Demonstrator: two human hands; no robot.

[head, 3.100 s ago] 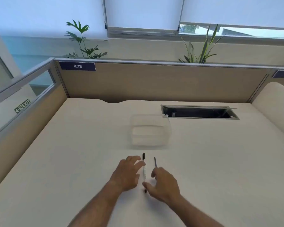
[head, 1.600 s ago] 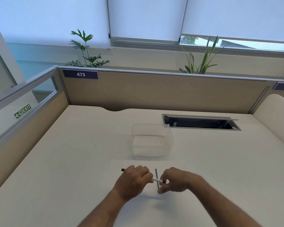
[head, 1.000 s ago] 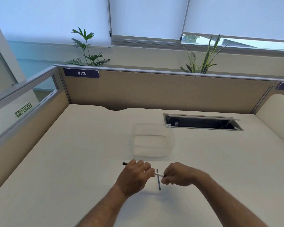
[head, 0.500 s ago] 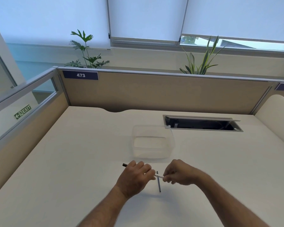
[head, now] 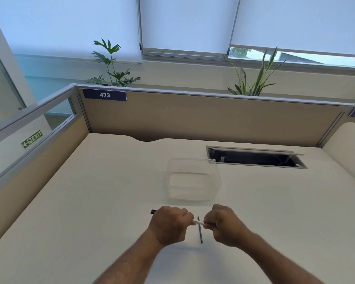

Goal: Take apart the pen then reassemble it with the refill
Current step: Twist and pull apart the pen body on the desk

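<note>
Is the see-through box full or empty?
Empty. Through the clear box only the pale desk shows. The pen is outside it, held by both hands.

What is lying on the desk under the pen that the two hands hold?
A thin dark refill lies on the desk under the pen, crossing beneath it. Its far end is partly covered by the pen; whatever is under the hands cannot be seen.

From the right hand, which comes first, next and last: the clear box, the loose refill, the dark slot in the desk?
1. Refill: on the desk just left of the right hand.
2. Clear box: farther back, centre.
3. Dark slot: rear right.
</note>
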